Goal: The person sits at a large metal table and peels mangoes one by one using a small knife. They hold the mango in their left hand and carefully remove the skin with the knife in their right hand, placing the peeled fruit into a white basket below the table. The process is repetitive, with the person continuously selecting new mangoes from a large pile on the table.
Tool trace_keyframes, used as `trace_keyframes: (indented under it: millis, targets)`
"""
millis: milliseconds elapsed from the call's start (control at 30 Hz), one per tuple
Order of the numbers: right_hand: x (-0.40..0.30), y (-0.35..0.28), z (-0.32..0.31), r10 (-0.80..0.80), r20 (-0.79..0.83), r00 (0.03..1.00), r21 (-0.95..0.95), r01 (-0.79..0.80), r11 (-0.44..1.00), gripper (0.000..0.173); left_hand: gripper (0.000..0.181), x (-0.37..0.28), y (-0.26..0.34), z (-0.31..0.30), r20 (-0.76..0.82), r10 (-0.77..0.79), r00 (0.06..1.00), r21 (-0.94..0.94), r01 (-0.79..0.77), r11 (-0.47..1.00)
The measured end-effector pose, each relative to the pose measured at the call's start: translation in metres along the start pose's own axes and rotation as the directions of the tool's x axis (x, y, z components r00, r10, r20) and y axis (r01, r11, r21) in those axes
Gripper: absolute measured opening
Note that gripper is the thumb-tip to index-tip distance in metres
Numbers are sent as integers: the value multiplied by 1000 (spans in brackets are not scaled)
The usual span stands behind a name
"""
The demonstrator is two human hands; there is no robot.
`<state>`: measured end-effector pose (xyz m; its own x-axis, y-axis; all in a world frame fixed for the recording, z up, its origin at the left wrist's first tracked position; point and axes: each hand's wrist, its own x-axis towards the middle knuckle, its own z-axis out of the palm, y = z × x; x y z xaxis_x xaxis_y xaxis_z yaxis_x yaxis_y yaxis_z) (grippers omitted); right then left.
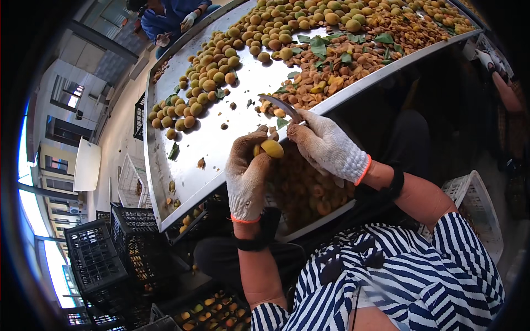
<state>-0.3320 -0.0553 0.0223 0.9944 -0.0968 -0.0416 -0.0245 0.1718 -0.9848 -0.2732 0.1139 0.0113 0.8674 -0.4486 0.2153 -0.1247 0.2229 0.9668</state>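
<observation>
My left hand (pixel 248 173), in a soiled white knit glove, holds a yellow apricot (pixel 272 148) that looks cut open, over the near edge of a metal table (pixel 215 186). My right hand (pixel 327 145), gloved alike, grips a small curved knife (pixel 281 104), its blade pointing up and left above the table. The knife is apart from the fruit. Whole apricots (pixel 209 85) lie in a long band across the table. Nearer me is a heap of brown apricot pits (pixel 319 82) with green leaves (pixel 319 46) among them.
Below the table edge stands a container of apricot halves (pixel 319 198). Black plastic crates (pixel 95 256) are stacked at the lower left, and a crate of cut fruit (pixel 211 310) is at the bottom. A white crate (pixel 480 215) stands at right. Co-workers (pixel 169 18) are across the table and at far right.
</observation>
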Motion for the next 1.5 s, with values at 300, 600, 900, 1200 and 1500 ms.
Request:
trace_keyframes:
  millis: [300, 600, 900, 1200, 1500]
  targets:
    - [10, -5, -8, -347, 151, 926, -342, 378, 860, 32, 42, -5, 1, 11, -82, -58, 995, -7, 57, 998]
    - [-1, 1, -14, -219, 134, 966, -294, 250, 922, 30, 35, 4, -6, 7, -199, -58, 978, -108, 37, 993]
    - [27, -43, 37, -499, -82, 863, 226, 504, 834, 23, 46, 11, 3, 19, -412, -308, 858, -497, 72, 865]
    - [77, -53, 97, -678, -140, 721, 237, 690, 684, 19, 46, 25, 22, 11, -471, -286, 835, -475, 34, 879]
    - [142, -41, 111, -689, -78, 721, 97, 693, 714, 14, 32, 80, -32, -58, -284, -109, 953, -88, 88, 992]
